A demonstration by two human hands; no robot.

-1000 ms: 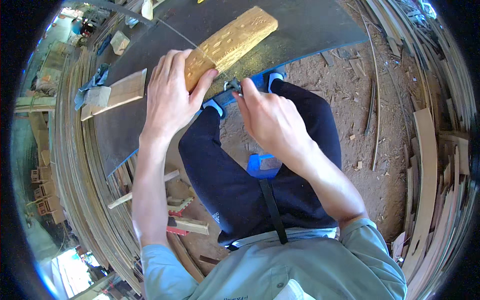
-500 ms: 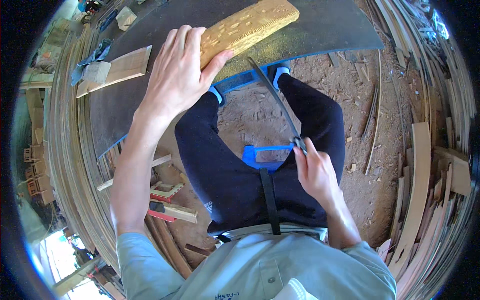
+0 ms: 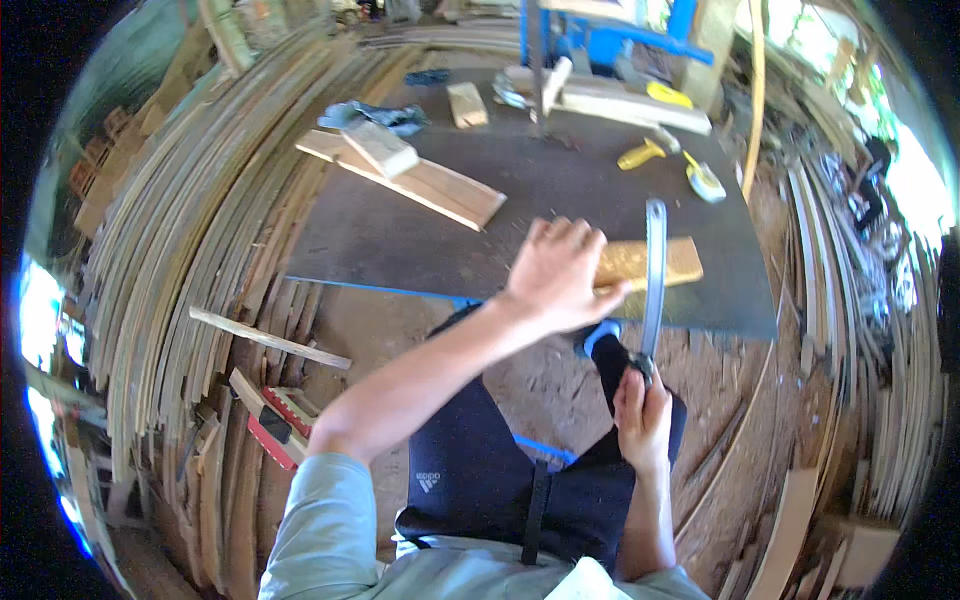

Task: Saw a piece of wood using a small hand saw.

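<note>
My left hand (image 3: 560, 275) grips the left end of a short yellowish-brown wooden block (image 3: 622, 262) near the front edge of a dark tabletop (image 3: 400, 245). The fingers lie over its top, with the thumb along the near side. In my right hand (image 3: 643, 415), closed round the dark handle, is a long narrow-bladed tool (image 3: 653, 285). Its metal blade points away from me, rounded at the tip, and crosses the block in view. Whether blade and wood touch, I cannot tell.
A plank (image 3: 450, 195) with a pale block (image 3: 380, 150) on it lies on the table's left. Farther back are another block (image 3: 466, 105), a yellow-handled brush (image 3: 704, 180) and a blue metal frame (image 3: 620, 40). Long strips of wood (image 3: 180, 250) are stacked at left.
The view has lifted, showing more of the table. The blade has swung from slanting below the block to standing nearly straight across it. My left hand still holds the block.
</note>
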